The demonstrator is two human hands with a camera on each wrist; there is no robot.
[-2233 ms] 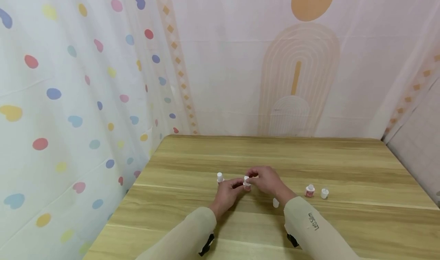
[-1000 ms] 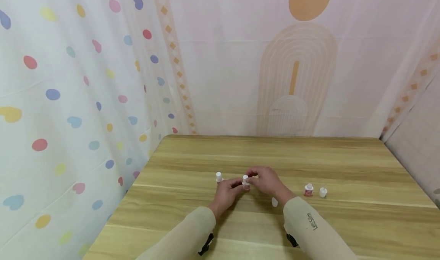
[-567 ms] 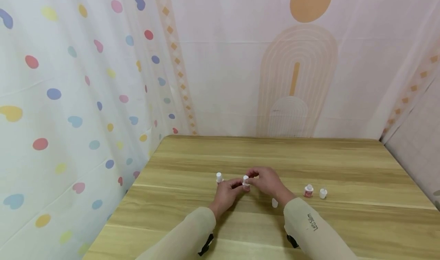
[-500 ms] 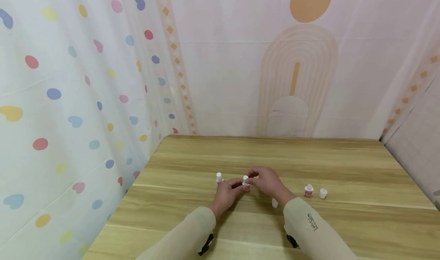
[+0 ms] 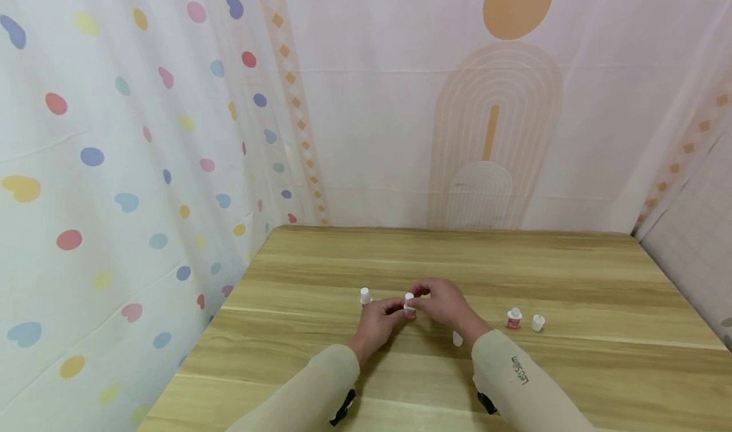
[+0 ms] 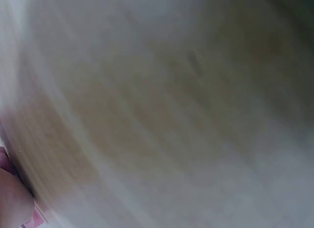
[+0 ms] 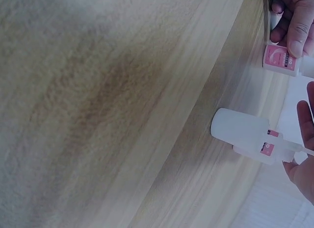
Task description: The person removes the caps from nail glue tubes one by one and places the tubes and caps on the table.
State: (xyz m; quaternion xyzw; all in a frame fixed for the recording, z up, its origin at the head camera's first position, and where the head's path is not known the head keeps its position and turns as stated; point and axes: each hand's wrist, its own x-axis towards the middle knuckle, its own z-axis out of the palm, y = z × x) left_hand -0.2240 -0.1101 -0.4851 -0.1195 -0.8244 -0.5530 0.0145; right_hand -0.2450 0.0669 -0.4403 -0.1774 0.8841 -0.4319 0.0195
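Note:
My left hand (image 5: 377,323) holds a small white bottle with a pink label (image 5: 410,311) upright on the wooden table, its thumb across the label in the right wrist view. With thumb and index finger, my right hand (image 5: 443,300) pinches the white cap (image 5: 408,297) on this bottle. A second capped bottle (image 5: 365,293) stands behind my left hand, its lower part covered. In the right wrist view, a loose cap (image 7: 240,126) with a thin stem overlaps another pink-labelled bottle (image 7: 267,148) near my right hand. Most of the left wrist view is blur.
To the right on the wooden table (image 5: 595,273) stand an uncapped pink-labelled bottle (image 5: 513,319) and a loose white cap (image 5: 538,323), stem upward. Another loose cap (image 5: 457,339) lies beside my right wrist. A patterned curtain (image 5: 366,133) hangs along the table's back edge.

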